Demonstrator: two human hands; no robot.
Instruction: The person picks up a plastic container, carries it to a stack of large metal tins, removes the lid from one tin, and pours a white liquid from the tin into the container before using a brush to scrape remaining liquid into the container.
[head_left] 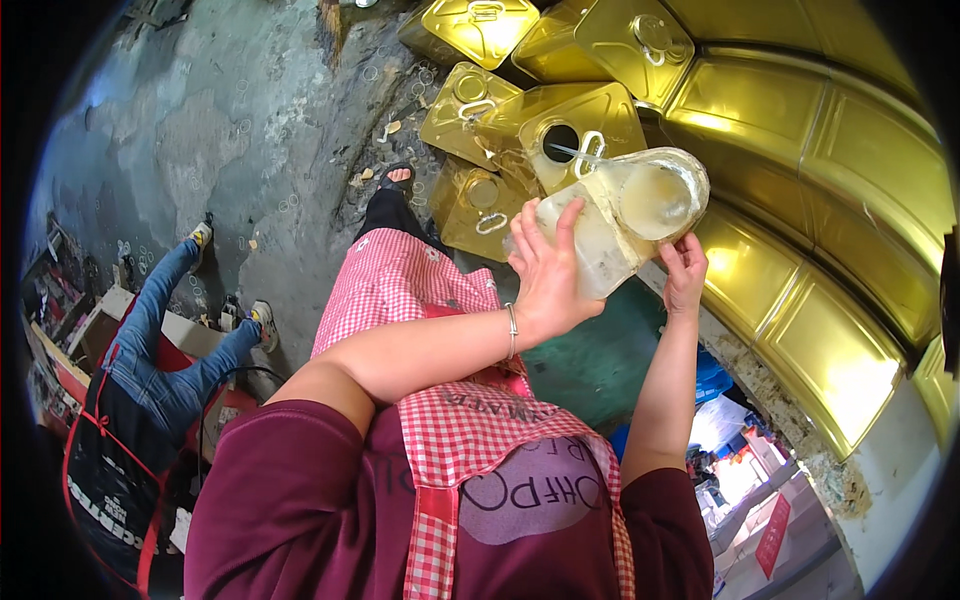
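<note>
I hold a cloudy, translucent plastic jug [600, 240] tilted over a gold tin can [605, 110] with a round dark opening [559, 143]. Pale stuff shows inside the jug's rounded end, and a thin clear strand, perhaps liquid, runs from its edge toward that opening. My left hand [555, 265], with a bracelet at the wrist, is closed on the jug's near side. At the rounded end, my right hand [684, 272] grips the lower edge with its fingertips. A white handle [592, 146] stands up beside the opening.
More gold cans with handles [470, 105] stand ahead, and a stack of them [800, 220] curves along the right. My sandalled foot [397, 177] is near the cans on the stained floor [200, 150]. At left, a person in jeans [150, 310] sits among clutter.
</note>
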